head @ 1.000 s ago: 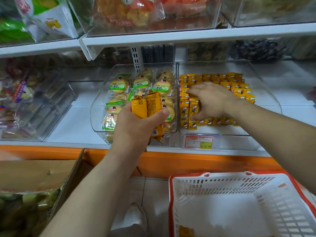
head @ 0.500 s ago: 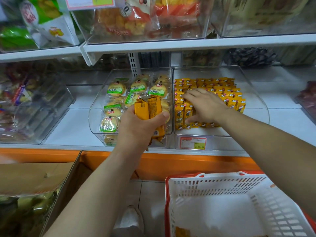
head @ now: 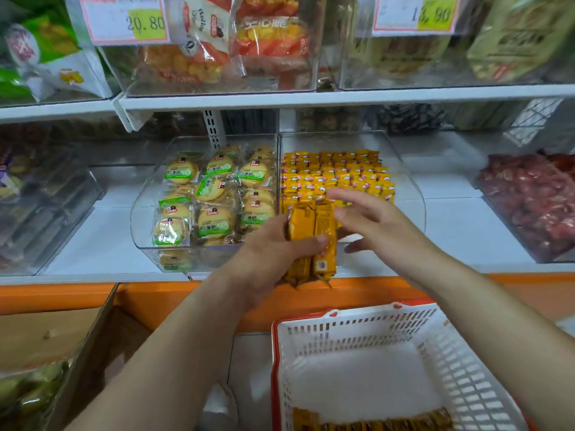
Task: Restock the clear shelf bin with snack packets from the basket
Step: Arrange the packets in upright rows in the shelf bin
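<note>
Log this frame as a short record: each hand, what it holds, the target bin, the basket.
left hand: grips the held orange packets, upright, in front of the shelf
right hand: open, fingers spread, beside the held packets, holding nothing
clear bin: stocked packets in rows, front part bare
basket: below the shelf, leftover packets at its near end

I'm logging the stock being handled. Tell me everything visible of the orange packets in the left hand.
The orange packets are long bars in glossy yellow-orange wrap with crimped ends; one shows a small red-and-white label near its lower end. At least two stand roughly upright, side by side, gripped by the left hand, thumb across their front, before the clear bin.
</note>
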